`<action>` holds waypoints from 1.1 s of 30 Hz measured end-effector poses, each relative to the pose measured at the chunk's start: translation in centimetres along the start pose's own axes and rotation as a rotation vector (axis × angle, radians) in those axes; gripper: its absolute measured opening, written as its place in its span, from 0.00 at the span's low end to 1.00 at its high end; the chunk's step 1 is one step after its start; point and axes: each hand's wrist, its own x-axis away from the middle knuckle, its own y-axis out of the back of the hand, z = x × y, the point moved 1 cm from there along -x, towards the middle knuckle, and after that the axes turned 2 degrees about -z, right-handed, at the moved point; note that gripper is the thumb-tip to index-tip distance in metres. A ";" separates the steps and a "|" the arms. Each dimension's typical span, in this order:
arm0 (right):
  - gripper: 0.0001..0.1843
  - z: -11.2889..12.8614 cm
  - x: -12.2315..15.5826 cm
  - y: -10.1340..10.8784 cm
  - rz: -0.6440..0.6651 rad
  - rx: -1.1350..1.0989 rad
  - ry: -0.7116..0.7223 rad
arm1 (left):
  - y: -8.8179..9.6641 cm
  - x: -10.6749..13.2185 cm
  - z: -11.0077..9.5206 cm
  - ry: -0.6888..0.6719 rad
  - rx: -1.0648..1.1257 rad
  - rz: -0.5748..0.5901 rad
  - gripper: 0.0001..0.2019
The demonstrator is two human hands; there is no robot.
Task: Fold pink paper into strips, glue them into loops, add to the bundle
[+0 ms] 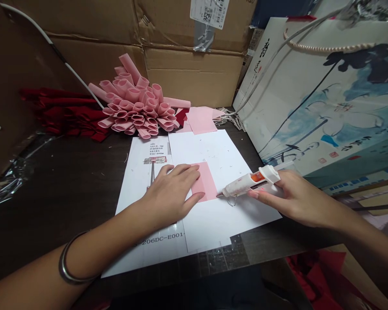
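My left hand (173,189) lies flat, fingers stretched out, pressing down a small pink paper square (207,183) on white sheets (213,215). My right hand (291,196) is wrapped round a white glue gun (252,181) with an orange trigger. The gun's nozzle touches the lower right corner of the pink square. A metal bangle (69,265) sits on my left forearm.
A pile of rolled pink paper cones (137,107) lies at the back, with flat pink squares (200,119) beside it and red paper (64,114) to the left. Cardboard boxes (194,73) stand behind. A painted gift bag (326,99) leans at the right. The dark table (61,185) edge runs along the bottom.
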 end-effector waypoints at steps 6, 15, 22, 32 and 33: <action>0.21 0.3 -0.1 0.0 -0.005 0.010 0.030 | 0.0 -0.1 0.0 -0.004 -0.009 -0.005 0.18; 0.21 0.2 -0.2 -0.1 -0.033 0.022 0.055 | -0.2 -0.2 0.1 -0.003 -0.017 0.003 0.18; 0.22 -0.3 -0.1 -0.5 -0.117 0.023 -0.018 | -0.1 -0.2 0.0 -0.009 -0.027 -0.002 0.19; 0.18 0.1 -0.6 -0.2 -0.041 -0.021 0.050 | -0.4 -0.1 0.1 -0.018 -0.038 -0.024 0.20; 0.17 0.1 -0.6 -0.2 -0.031 -0.035 0.053 | -0.4 -0.1 0.1 -0.018 -0.037 -0.024 0.20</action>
